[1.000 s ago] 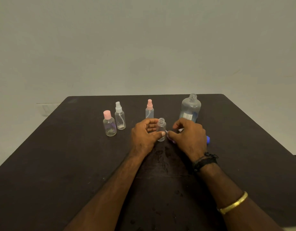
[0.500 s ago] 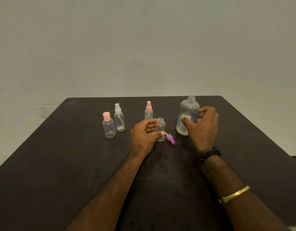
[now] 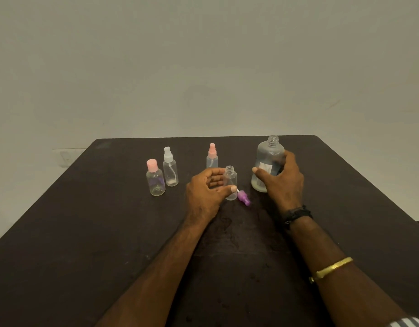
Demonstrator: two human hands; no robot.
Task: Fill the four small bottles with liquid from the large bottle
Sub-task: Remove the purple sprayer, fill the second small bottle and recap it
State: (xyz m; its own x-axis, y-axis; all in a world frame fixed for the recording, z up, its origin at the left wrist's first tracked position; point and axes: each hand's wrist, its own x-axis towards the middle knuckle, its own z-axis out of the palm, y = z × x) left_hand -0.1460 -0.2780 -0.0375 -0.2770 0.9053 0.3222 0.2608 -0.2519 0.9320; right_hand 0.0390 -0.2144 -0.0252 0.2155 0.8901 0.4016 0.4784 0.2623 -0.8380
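Large bottle [image 3: 268, 161] in right hand [image 3: 283, 182] grip; uncapped sm. bottle [image 3: 230, 181] pinched by left hand [image 3: 205, 190].

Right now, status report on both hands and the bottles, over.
Left hand grips uncapped small bottle, upright. Right hand grips large bottle, cap off, standing. Purple spray cap lies between the two bottles.
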